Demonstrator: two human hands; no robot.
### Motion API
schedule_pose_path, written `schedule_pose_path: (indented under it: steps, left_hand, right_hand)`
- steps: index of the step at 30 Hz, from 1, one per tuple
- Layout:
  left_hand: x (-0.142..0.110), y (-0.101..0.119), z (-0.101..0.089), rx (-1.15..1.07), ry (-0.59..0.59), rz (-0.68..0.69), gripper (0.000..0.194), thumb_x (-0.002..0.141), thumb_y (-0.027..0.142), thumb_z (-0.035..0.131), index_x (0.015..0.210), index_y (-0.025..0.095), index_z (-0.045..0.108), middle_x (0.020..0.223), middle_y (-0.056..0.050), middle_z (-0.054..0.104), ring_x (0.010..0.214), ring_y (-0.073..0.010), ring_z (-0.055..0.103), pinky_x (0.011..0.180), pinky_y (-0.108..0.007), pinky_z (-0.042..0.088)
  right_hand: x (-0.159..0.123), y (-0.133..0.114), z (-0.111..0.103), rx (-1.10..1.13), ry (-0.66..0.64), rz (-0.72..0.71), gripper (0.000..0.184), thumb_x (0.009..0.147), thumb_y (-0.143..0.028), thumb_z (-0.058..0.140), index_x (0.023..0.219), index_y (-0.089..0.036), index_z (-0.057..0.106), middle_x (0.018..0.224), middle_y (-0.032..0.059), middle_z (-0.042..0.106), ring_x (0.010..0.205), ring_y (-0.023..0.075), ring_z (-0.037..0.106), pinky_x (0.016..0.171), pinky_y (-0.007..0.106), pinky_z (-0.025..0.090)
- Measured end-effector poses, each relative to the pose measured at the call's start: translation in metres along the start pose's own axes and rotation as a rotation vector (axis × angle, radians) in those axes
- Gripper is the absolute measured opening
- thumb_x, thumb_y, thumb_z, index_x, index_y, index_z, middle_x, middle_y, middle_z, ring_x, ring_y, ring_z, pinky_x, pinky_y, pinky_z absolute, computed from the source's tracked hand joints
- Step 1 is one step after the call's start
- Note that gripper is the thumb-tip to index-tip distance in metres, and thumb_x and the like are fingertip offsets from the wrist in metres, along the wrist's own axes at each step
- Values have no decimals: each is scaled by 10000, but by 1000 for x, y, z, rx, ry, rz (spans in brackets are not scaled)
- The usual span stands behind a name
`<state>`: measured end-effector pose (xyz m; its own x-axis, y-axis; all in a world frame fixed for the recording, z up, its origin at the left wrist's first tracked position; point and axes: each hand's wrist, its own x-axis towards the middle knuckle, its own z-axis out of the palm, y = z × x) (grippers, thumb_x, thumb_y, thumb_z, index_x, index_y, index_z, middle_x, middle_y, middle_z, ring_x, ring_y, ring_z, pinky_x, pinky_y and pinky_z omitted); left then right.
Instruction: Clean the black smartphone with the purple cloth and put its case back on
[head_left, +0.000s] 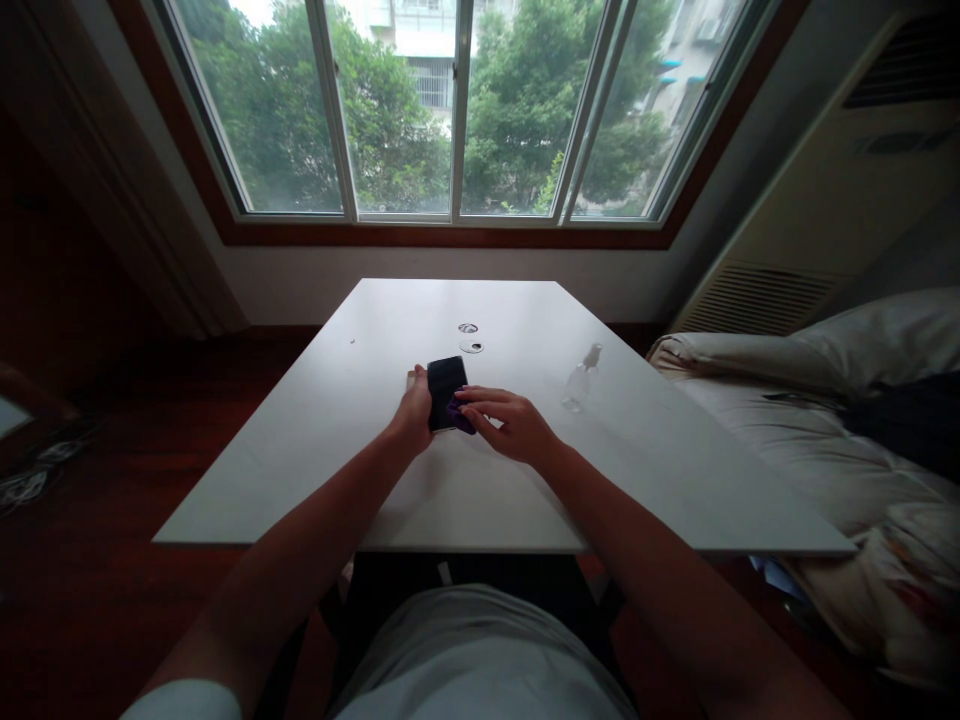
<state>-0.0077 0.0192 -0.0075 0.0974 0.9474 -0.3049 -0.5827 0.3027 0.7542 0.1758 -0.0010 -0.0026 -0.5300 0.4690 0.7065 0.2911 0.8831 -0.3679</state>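
Observation:
A black phone (445,381) lies on the white table (315,440), near its middle. My left hand (415,410) grips the phone's left edge and holds it in place. My right hand (506,420) presses a small purple cloth (460,414) onto the lower part of the phone's screen, fingers closed flat over the cloth.
A small clear spray bottle (581,378) stands to the right of my hands. Two small round items (470,338) lie beyond the phone. A bed with pale bedding (810,400) adjoins the table's right side. A large window (457,110) fills the far wall.

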Motion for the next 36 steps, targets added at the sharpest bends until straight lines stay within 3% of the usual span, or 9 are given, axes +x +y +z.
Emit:
schedule_pose_path:
  steps: [6,10,12,15,17,20,25,31,36]
  left_hand:
    - [-6,-4,7,147,120,84,639,952,702,434,1131,140,680,904,-122,735,746,-227,712,633,-328,597]
    - [-4,-11,4,256,108,162,655,906,736,496,1092,143,707,939,-125,735,795,-235,711,658,-317,584]
    - [-3,-14,3,326,94,252,652,898,734,515,1073,139,718,934,-123,735,827,-237,708,688,-305,573]
    - [-6,-15,4,419,41,393,638,912,715,510,1042,130,730,948,-124,741,890,-249,700,737,-296,557]
    - [-8,-15,6,481,22,460,637,920,708,504,1003,121,734,938,-125,741,891,-253,694,731,-289,545]
    - [-11,-16,9,575,37,480,681,925,735,452,941,111,725,849,-123,726,790,-242,682,638,-277,519]
    - [-14,-18,11,574,9,452,751,929,780,344,961,123,707,811,-116,708,667,-212,661,533,-266,491]
    - [-10,-19,6,554,44,420,814,909,821,295,1029,132,712,792,-107,710,654,-213,672,511,-265,502]
    - [-7,-20,4,583,72,435,829,905,826,297,1018,129,731,856,-132,737,812,-245,707,643,-283,556]
  right_hand:
    - [1,7,2,-16,73,69,165,949,-251,645,1039,-263,782,1146,47,747,1203,241,645,1080,428,495]
    - [1,12,5,68,108,199,110,906,-326,709,906,-230,764,1112,74,723,1110,233,660,1016,406,524]
    - [0,15,8,85,145,274,188,850,-376,766,927,-209,729,1160,93,678,1101,239,646,985,409,537]
    - [-2,20,16,149,230,491,535,760,-460,826,1174,-187,624,1253,128,621,1095,248,640,879,392,580]
    - [-3,23,20,228,214,687,679,769,-520,800,1292,-173,541,1175,129,660,934,224,683,726,343,593]
    - [-3,25,23,291,118,858,549,867,-613,663,1156,-149,611,798,63,699,589,171,642,507,274,503]
    - [0,25,19,365,124,867,517,932,-649,531,764,-165,604,519,21,583,436,137,544,404,239,389]
    - [0,25,16,566,52,892,432,817,-551,729,912,-142,624,683,28,654,507,115,564,402,215,427]
    - [-2,23,19,657,-57,902,547,692,-472,867,1042,-154,592,714,-1,650,525,116,569,396,210,436]
